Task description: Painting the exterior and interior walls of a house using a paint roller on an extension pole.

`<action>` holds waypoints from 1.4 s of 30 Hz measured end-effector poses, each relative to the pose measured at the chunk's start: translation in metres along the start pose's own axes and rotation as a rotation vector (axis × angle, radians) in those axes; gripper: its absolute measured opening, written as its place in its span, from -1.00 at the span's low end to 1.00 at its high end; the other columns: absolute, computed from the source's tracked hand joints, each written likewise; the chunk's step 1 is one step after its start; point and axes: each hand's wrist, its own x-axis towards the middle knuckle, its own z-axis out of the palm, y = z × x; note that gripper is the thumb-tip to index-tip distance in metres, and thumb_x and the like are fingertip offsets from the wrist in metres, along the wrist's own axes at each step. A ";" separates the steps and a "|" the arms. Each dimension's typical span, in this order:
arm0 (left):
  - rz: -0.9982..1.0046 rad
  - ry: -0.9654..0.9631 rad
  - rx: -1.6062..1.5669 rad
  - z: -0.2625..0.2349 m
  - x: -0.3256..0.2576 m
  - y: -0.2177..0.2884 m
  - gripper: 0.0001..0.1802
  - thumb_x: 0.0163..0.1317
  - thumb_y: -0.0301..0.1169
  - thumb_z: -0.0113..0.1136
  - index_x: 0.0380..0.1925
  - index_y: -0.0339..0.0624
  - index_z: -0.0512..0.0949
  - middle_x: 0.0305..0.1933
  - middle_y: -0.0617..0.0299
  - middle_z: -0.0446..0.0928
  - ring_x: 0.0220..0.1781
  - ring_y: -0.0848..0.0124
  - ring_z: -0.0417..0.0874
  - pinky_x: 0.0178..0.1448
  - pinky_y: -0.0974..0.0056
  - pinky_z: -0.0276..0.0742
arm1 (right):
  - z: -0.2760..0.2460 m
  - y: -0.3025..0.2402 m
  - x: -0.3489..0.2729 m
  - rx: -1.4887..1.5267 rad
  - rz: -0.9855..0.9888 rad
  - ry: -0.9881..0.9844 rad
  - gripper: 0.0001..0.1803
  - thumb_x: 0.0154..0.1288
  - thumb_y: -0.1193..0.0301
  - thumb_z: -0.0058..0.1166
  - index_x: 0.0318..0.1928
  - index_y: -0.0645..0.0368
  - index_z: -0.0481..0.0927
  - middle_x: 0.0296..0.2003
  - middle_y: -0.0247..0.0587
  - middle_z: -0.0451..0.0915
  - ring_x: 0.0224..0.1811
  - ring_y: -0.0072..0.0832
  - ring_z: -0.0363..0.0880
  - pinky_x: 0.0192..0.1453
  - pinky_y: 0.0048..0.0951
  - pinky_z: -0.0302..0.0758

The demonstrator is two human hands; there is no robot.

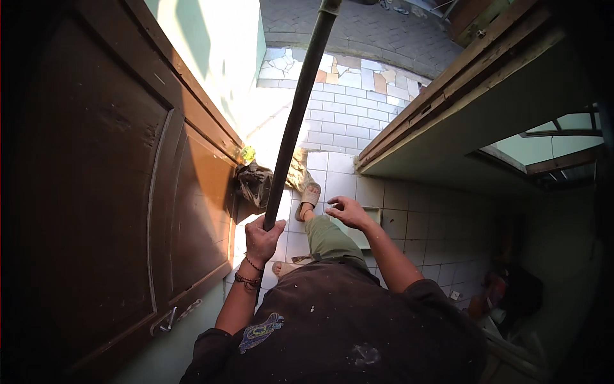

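Note:
My left hand (pixel 263 241) is wrapped round a long dark pole (pixel 296 121), gripping it near its lower part. The pole slants up and slightly right, past the top of the view. A joint or collar shows near its upper end. My right hand (pixel 349 212) hangs in front of me above the floor, its fingers loosely curled and apart, with nothing in it. Below that hand lies a pale greenish rectangular tray or panel (pixel 372 224), partly hidden by my arm and leg. My sandalled foot (pixel 309 197) stands forward on the white tiles, beside a crumpled tan sack or cloth (pixel 298 171).
At left stands a brown wooden door (pixel 192 192) with a metal handle (pixel 164 322). A dark plastic bag (pixel 256 184) sits by its edge. A wooden frame (pixel 448 77) borders the wall at right. White tiles (pixel 345 121) lead outward to grey paving (pixel 358 25). Dark clutter (pixel 511 294) lies at lower right.

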 end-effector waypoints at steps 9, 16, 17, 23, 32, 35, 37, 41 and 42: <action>0.025 0.003 -0.085 0.031 0.161 0.057 -0.69 0.05 -0.35 0.26 -0.73 -0.31 0.45 -0.77 0.33 0.38 -0.67 0.64 0.33 -0.59 0.35 0.26 | -0.091 -0.113 0.170 -0.052 -0.279 -0.113 -0.49 0.18 0.09 0.18 0.02 0.18 0.54 -0.18 -0.02 0.63 -0.11 -0.31 0.61 0.04 -0.36 0.49; 0.173 -0.062 -0.148 0.090 0.330 0.128 -0.70 0.08 -0.42 0.28 -0.72 -0.27 0.42 -0.74 0.41 0.30 -0.64 0.65 0.24 -0.59 0.39 0.15 | -0.176 -0.162 0.230 0.055 -0.302 -0.063 -0.44 0.17 0.07 0.16 0.05 0.20 0.49 -0.16 0.02 0.62 -0.07 -0.29 0.60 0.04 -0.33 0.49; 0.171 -0.093 -0.160 0.097 0.354 0.140 -0.70 0.09 -0.43 0.27 -0.71 -0.27 0.41 -0.74 0.43 0.29 -0.63 0.65 0.23 -0.58 0.40 0.14 | -0.183 -0.157 0.237 0.061 -0.287 -0.050 -0.43 0.17 0.06 0.17 0.06 0.20 0.49 -0.15 0.03 0.61 -0.06 -0.29 0.59 0.05 -0.34 0.48; 0.172 -0.299 -0.225 0.142 0.477 0.193 -0.68 0.11 -0.42 0.27 -0.72 -0.22 0.38 -0.74 0.46 0.23 -0.63 0.66 0.18 -0.57 0.42 0.13 | -0.221 -0.115 0.276 0.012 -0.060 -0.009 -0.36 0.13 0.00 0.20 0.06 0.23 0.48 -0.16 0.01 0.60 -0.07 -0.30 0.57 0.05 -0.34 0.45; 0.407 -0.485 -0.249 0.239 0.604 0.282 -0.66 0.15 -0.38 0.25 -0.69 -0.21 0.35 -0.75 0.43 0.24 -0.63 0.64 0.19 -0.58 0.42 0.14 | -0.290 -0.133 0.365 0.033 -0.014 0.136 -0.27 0.06 -0.08 0.21 0.08 0.20 0.45 -0.22 -0.07 0.59 -0.12 -0.25 0.56 0.01 -0.30 0.46; 0.419 -0.551 -0.334 0.263 0.642 0.294 -0.65 0.18 -0.36 0.24 -0.69 -0.17 0.34 -0.76 0.46 0.23 -0.69 0.67 0.20 -0.64 0.46 0.11 | -0.316 -0.144 0.401 0.041 -0.046 0.085 -0.27 0.06 -0.07 0.22 0.09 0.19 0.44 -0.22 -0.06 0.59 -0.12 -0.24 0.56 0.00 -0.29 0.47; 0.381 -0.609 -0.435 0.277 0.669 0.305 -0.65 0.20 -0.35 0.24 -0.67 -0.14 0.33 -0.78 0.46 0.24 -0.76 0.69 0.21 -0.71 0.49 0.09 | -0.337 -0.138 0.429 0.010 -0.053 0.090 -0.29 0.08 -0.04 0.21 0.09 0.20 0.43 -0.21 -0.04 0.58 -0.11 -0.22 0.56 0.00 -0.29 0.47; 0.418 -0.612 -0.543 0.310 0.732 0.295 -0.68 0.23 -0.39 0.20 -0.64 -0.15 0.34 -0.81 0.41 0.26 -0.85 0.65 0.21 -0.81 0.48 0.08 | -0.388 -0.103 0.492 -0.027 -0.112 0.177 -0.34 0.13 -0.02 0.17 0.09 0.19 0.43 -0.22 -0.03 0.60 -0.11 -0.21 0.56 -0.01 -0.24 0.47; 0.441 -0.597 -0.546 0.318 0.753 0.285 -0.69 0.24 -0.40 0.19 -0.64 -0.15 0.33 -0.82 0.41 0.25 -0.86 0.65 0.20 -0.81 0.48 0.07 | -0.397 -0.093 0.509 0.003 -0.116 0.200 -0.35 0.13 0.00 0.17 0.09 0.19 0.43 -0.23 -0.04 0.60 -0.12 -0.22 0.56 -0.02 -0.25 0.47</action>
